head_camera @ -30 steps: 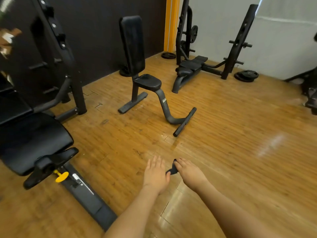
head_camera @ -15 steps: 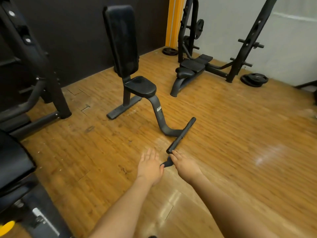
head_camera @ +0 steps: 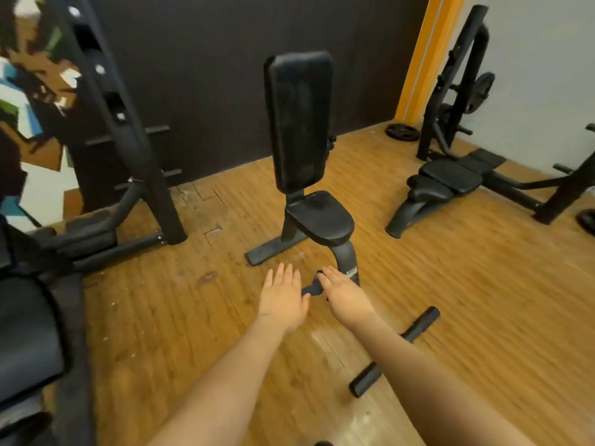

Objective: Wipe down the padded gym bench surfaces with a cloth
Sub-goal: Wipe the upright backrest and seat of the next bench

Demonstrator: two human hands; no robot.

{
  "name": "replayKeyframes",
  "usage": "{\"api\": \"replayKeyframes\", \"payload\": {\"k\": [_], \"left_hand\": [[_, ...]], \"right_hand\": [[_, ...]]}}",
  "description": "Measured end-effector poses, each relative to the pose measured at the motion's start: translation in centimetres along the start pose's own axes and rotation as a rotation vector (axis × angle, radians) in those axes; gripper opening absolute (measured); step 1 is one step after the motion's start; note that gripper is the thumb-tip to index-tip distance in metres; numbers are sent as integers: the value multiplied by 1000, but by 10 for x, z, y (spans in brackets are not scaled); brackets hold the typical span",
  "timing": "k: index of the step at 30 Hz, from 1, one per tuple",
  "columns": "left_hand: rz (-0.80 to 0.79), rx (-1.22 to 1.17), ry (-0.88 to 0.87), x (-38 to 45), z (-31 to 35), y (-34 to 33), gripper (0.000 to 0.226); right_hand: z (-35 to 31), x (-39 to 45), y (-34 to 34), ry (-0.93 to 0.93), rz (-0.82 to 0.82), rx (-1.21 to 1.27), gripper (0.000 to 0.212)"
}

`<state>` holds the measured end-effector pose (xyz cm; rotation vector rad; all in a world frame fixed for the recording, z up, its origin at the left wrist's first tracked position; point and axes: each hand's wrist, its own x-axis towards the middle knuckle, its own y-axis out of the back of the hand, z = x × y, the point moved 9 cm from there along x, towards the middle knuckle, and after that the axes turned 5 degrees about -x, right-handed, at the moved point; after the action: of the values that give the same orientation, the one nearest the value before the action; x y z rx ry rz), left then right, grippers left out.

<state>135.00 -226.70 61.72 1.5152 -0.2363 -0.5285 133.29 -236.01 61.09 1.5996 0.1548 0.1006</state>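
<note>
Hands, two: left hand (head_camera: 282, 297), right hand (head_camera: 344, 291); one dark cloth (head_camera: 311, 288) between.

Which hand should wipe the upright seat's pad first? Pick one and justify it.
Probably the right hand. Its fingers hold the dark cloth, and it is nearer the seat pad. The left hand is flat and open, though its thumb seems to touch the cloth.

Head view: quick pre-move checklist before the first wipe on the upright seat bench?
1. Cloth in hand: ok, dark cloth held between left hand and right hand.
2. Firm grip: cannot tell, fingers hide it.
3. Seat pad unobstructed: ok.
4. Back pad unobstructed: ok.
5. Cloth touching a pad: not ok, it is short of the seat.
6. Footing: not ok, floor bar lies under the right arm.
</note>
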Motion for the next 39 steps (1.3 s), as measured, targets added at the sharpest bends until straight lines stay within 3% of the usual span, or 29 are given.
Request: {"api": "replayKeyframes", "payload": {"k": [11, 18, 26, 29, 33, 35, 39], "left_hand": [[106, -129, 135, 243, -91, 67, 61], [205, -156, 57, 403, -135, 133, 60], [614, -357, 27, 531, -150, 285, 59], [755, -404, 122, 562, -166, 332, 60], [803, -381, 206, 606, -177, 370, 62], [760, -396, 218, 624, -181, 370, 61], [698, -263, 175, 638, -182, 348, 60]], "right_hand": [[83, 266, 40, 91, 56, 3, 53], [143, 418, 74, -9, 121, 39, 58], [234, 545, 191, -148, 516, 183, 54], [260, 580, 242, -128, 648, 238, 51], [282, 619, 304, -47, 785, 234, 52], [277, 644, 318, 49, 754, 159, 55], [255, 694, 290, 262, 392, 138, 50]]}}
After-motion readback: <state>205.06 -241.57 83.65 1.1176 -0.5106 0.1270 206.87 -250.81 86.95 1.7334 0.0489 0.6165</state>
